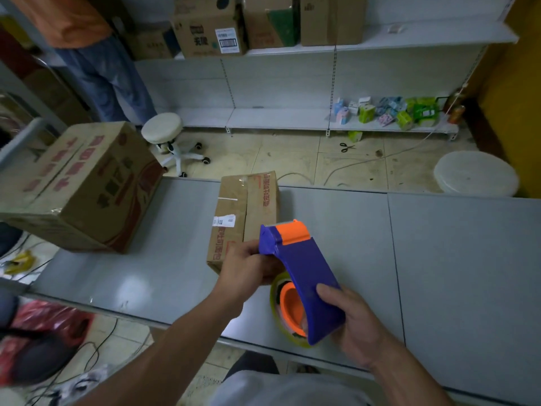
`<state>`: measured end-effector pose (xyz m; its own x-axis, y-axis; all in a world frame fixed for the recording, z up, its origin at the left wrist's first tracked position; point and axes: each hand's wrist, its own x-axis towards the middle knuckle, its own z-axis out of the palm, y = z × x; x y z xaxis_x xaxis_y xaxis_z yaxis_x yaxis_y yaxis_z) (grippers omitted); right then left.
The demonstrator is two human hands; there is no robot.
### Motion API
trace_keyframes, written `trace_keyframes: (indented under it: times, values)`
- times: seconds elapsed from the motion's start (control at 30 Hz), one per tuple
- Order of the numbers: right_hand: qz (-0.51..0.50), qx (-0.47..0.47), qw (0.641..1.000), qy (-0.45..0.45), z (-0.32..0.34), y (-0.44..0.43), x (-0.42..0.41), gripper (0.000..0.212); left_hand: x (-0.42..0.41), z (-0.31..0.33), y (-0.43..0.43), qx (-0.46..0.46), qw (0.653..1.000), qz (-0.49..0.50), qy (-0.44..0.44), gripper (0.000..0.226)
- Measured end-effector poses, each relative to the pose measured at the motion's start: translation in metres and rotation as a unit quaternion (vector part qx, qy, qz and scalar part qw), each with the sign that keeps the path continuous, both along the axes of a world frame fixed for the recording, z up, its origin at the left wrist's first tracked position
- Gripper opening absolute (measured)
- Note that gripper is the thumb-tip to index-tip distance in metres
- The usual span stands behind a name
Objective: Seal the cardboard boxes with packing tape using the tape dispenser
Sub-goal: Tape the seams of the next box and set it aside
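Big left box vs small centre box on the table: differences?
The left box is far bigger than the centre box. The left box sits at the left edge of the table; the centre box lies mid-table. The centre box bears a white sticker; none shows on the left box. Both: brown cardboard, red print.

One wide-angle view, worn on the head, faces forward and down over the grey metal table (453, 259). The left hand (248, 268) and right hand (354, 323) sit close below, and white wall shelving (278, 83) stands far beyond.
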<state>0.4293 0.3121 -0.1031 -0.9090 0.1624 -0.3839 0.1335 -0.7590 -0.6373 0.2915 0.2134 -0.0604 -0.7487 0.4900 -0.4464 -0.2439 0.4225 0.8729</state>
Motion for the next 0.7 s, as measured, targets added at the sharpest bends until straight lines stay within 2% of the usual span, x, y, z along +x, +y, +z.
trace_keyframes:
  times: [0.2,0.27,0.37,0.5,0.57,0.63,0.67,0.7]
  values:
    - [-0.047,-0.030,0.998,0.006,-0.005,-0.006,-0.003,0.070,-0.002,-0.014,-0.014,0.004,0.994,0.086,-0.064,0.014]
    - [-0.014,-0.010,1.000,0.011,-0.003,-0.007,-0.003,0.068,-0.007,-0.015,-0.018,-0.025,0.997,0.067,-0.028,0.011]
    - [0.020,0.013,1.000,0.008,0.003,-0.005,-0.005,0.066,-0.023,-0.013,-0.025,-0.071,0.995,0.004,0.070,0.017]
    - [0.101,0.076,0.992,0.022,0.014,0.002,-0.011,0.059,-0.028,-0.008,-0.032,-0.029,0.998,0.013,0.052,0.020]
    - [0.133,0.089,0.987,0.015,0.017,0.006,-0.008,0.058,-0.037,-0.003,-0.035,0.028,0.997,0.073,0.010,0.020]
    - [0.137,0.096,0.986,-0.024,0.017,0.010,0.003,0.065,-0.069,0.004,-0.045,0.102,0.972,0.208,-0.041,0.012]
    - [0.126,0.100,0.986,-0.047,0.016,0.011,0.010,0.071,-0.088,0.007,-0.054,0.114,0.963,0.242,-0.039,0.010]
    - [0.112,0.109,0.986,-0.065,0.015,0.011,0.016,0.075,-0.104,0.011,-0.064,0.097,0.968,0.232,-0.021,0.012]
